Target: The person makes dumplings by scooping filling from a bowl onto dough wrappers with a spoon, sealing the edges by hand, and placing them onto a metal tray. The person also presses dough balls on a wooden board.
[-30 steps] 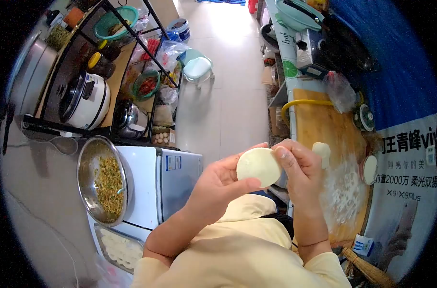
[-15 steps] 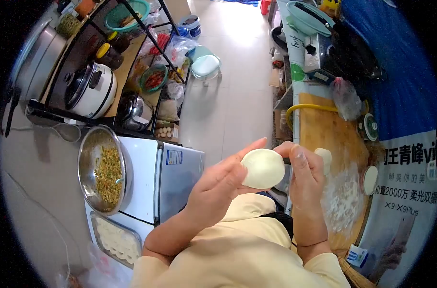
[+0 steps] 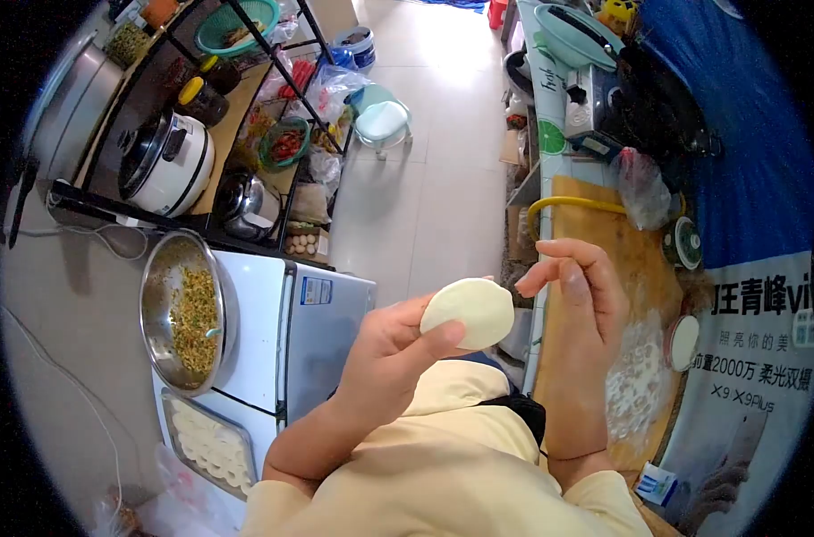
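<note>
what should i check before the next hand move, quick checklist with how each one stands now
1. Left hand has its grip on the dough round: ok, thumb on its face.
2. Right hand clear of the round: ok, raised beside it, apart.
3. Round's far side undamaged: cannot tell, it faces away.
4. Steel bowl holds chopped mix: ok.
5. Tray free of white pieces: not ok, many lie in it.

The bowl (image 3: 156, 336) is shiny, smooth metal. The fridge (image 3: 246, 295) has a smooth white top and a glossier grey door. The board (image 3: 577, 358) looks wooden, with a powdery, rough-looking patch near its right edge. The yellow shirt (image 3: 425, 483) is soft, matt cloth; the blue sheet (image 3: 747, 134) looks creased.
</note>
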Motion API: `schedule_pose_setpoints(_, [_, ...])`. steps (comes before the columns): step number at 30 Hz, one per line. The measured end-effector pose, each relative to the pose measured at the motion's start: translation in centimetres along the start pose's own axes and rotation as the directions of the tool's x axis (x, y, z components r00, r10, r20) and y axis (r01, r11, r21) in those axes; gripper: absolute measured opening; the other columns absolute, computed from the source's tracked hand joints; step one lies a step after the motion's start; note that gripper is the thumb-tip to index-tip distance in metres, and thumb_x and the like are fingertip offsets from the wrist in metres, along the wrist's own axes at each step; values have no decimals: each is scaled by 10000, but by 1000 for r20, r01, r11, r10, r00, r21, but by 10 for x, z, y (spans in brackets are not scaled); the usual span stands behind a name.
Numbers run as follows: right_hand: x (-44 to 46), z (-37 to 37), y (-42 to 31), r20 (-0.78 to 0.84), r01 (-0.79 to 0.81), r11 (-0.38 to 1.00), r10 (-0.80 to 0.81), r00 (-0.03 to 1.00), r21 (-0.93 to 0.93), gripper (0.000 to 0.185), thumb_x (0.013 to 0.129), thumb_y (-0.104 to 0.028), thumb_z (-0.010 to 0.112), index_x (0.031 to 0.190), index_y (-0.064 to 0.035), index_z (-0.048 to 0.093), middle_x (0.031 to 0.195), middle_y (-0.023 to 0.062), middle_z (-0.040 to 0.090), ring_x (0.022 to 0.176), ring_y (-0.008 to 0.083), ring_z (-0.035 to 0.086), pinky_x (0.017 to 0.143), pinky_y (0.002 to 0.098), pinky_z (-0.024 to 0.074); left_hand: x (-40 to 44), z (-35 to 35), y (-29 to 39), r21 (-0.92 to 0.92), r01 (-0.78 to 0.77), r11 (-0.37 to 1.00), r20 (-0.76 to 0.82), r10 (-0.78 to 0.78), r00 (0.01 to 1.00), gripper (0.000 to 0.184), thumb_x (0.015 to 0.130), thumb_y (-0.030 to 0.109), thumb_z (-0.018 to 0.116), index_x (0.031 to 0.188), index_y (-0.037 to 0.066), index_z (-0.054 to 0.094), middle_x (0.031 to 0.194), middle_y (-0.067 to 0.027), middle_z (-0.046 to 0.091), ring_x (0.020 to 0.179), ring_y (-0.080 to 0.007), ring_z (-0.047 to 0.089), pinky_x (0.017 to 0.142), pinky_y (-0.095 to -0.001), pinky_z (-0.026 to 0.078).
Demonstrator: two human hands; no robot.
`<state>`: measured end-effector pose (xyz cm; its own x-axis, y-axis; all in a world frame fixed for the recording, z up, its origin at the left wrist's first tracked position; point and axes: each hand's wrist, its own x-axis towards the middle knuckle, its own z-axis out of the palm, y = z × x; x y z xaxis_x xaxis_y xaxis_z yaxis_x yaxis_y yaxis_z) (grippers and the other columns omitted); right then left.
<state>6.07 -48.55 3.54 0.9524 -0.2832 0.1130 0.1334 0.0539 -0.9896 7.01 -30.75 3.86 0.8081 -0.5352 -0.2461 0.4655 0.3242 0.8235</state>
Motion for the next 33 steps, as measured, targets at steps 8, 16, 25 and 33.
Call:
schedule_pose_setpoints(8, [7,-12,4,328,227,948,-146,933,-223,88,846,-81,597,850,5,615,798,76,598,744,153,565,675,257,443,5,6,-5,-34,-61,998,-10,61,998,362,936,123,507,1227,-90,476,1111,-122,597,1024,-168,573,916,-319,477])
schedule_pose_setpoints(16, [9,-1,16,402,422,893,-332,853,-159,158,707,-17,691,857,-52,657,835,78,602,772,209,573,664,285,457,2,-8,-23,74,-242,968,-127,250,960,167,870,-19,550,1033,-37,578,1033,-121,634,943,-178,617,810,-327,540])
schedule_pose_setpoints(25, [-3,22,7,564,716,696,-570,597,-55,189,676,6,700,838,-92,688,987,65,644,780,193,620,642,289,506,-11,-36,-23,701,-678,221,178,866,466,372,769,-38,679,987,74,399,1071,-271,597,949,-316,626,776,-381,527])
schedule_pose_setpoints(33, [-25,76,0,589,719,695,-575,567,-14,247,631,74,708,817,-82,665,1032,83,615,857,199,601,710,278,506,-55,-61,-12,699,-696,164,30,966,257,379,697,-155,620,971,49,455,1086,-252,603,946,-329,634,718,-339,549])
